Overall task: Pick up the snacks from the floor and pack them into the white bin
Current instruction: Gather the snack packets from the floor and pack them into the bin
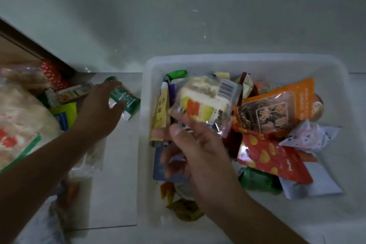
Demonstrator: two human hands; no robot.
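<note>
Pale floor [116,174], white wall behind. White bin [247,59]: mixed snack packets, orange pouch [277,109] uppermost. Right hand [198,150] pinches clear-wrapped cake [206,101] over bin. Left hand [99,113], fingers spread, touches green packet [128,101] on floor; grip unclear. Left-edge packets blurred, cropped.

bin [245,59] right of floor snacks [65,93], packets [271,113] inside

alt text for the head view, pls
Right hand holds a clear-wrapped cake snack over the white bin full of snack packets, while the left hand reaches for a green packet on the floor.
</note>
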